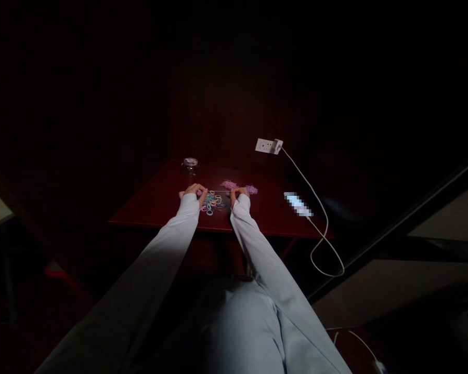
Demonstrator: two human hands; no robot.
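A thin pale strand (pixel 219 191) runs taut between my two hands, just above the table. My left hand (pixel 194 189) is closed, thumb and fingers pinching the strand's left end. The right end is pinched in my right hand (pixel 239 192), with its fingers bent. Between and below the hands lies a loose pile of small coloured elastic hair ties (pixel 211 201), in yellow, green, blue and pink. Behind my right hand is a pink bunch of thin strands or bands (pixel 229 184). A lilac bunch (pixel 251 189) lies just right of that hand.
A clear jar with a pale lid (pixel 191 162) stands at the dark red table's (pixel 148 208) back left. On the right lies a blurred-out, lit phone (pixel 298 204). Its white cable (pixel 326 218) loops past the table edge up to a charger in the wall socket (pixel 264 145).
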